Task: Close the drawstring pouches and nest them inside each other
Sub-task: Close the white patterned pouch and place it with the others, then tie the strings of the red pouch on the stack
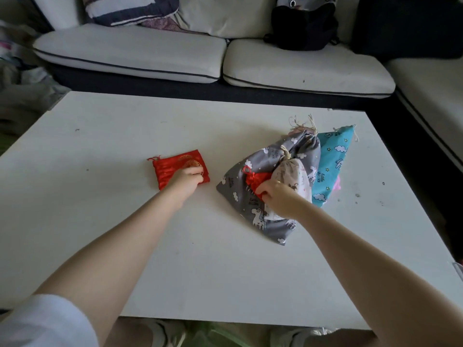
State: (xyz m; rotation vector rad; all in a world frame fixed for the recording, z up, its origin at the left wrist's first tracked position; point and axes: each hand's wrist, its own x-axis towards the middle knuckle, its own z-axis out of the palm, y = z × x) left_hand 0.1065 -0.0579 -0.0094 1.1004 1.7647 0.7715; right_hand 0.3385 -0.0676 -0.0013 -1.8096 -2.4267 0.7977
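Head view: right hand (278, 197) pinches a small red pouch (255, 181) atop the grey unicorn pouch (250, 196); left hand (186, 180) grips a larger red pouch (172, 169) well to its left. Best: lift clear, open larger mouth, feed small pouch in.

White table (100, 136) fills the lower view, its top marked with small dark specks. Beyond it a sofa (300, 68) — pale seat cushions with dark piping on a dark base. Striped pillow (130, 8) at the back left; plain pale cushion (225, 13) beside it. Black bag (303, 28) sits on the right seat cushion.
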